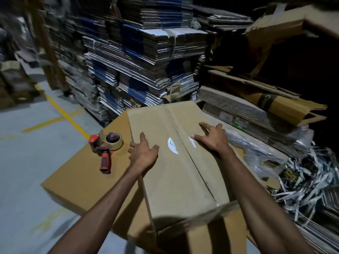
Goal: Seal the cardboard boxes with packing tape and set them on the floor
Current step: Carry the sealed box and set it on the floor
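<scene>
Two bare forearms reach in from the bottom edge onto a closed brown cardboard box (176, 162), which sits atop a larger flat brown cardboard carton (82, 180). The left hand (144, 153) lies at the box's left top edge, fingers spread and nearly straight, pressing the flap, with some fingers over the edge. The right hand (212, 137) rests flat on the right flap, fingers splayed wide, holding nothing. Between them runs the box's centre seam, covered by a strip of clear tape (180, 145) that glints near the hands. Just left of the box, on the carton, lies a red-handled tape dispenser (104, 147) with its tan roll, apart from the left hand. Behind the box rise tall stacks of flattened brown and blue cardboard sheets (143, 57), close to its far edge. To the right, folded cartons and a tangle of white plastic strapping (300, 176) crowd that side. The grey concrete floor (33, 143) with yellow painted lines opens to the left, the widest room around the carton.
</scene>
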Available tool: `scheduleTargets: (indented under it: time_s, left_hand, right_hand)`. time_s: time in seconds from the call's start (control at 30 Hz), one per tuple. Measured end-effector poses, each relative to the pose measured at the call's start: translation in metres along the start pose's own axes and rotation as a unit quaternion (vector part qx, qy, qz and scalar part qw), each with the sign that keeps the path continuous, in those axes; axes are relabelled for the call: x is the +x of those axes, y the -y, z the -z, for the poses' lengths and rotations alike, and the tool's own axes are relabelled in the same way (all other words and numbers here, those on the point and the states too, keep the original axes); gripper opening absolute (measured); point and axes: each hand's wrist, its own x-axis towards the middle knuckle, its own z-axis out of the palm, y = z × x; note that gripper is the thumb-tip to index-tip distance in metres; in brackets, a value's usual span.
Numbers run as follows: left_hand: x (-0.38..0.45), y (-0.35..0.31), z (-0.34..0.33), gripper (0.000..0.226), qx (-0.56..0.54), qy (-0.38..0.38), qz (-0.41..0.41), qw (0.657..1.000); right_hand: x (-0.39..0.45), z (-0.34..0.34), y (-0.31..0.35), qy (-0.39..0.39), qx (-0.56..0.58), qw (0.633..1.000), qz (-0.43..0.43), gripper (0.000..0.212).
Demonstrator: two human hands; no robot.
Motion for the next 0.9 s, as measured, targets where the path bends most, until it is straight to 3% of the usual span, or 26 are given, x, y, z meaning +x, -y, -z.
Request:
scheduleTargets:
  time_s: [0.2,0.47,0.67,0.9]
  left_hand:
    - [-0.073,0.023,0.035,0.097,-0.072,-0.057,-0.040,0.995]
    - [-0.216,0.071,0.121,0.089,-0.080,-0.210,-0.064,0.972]
    - [-0.303,0.141,0.185,0.085,-0.091,-0.301,-0.017,0.949]
    - [-0.398,0.258,0.230,0.084,-0.091,-0.407,0.096,0.904]
  right_hand:
    - [-0.090,0.027,0.012,-0.053,0.068,0.996,0.031,0.093]
    - [-0.245,0.048,0.068,-0.098,0.139,0.977,0.132,0.098]
    - [-0.304,0.005,0.139,-0.047,0.180,0.960,0.208,0.098]
    - [-0.377,-0.076,0.235,0.058,0.202,0.925,0.315,0.097]
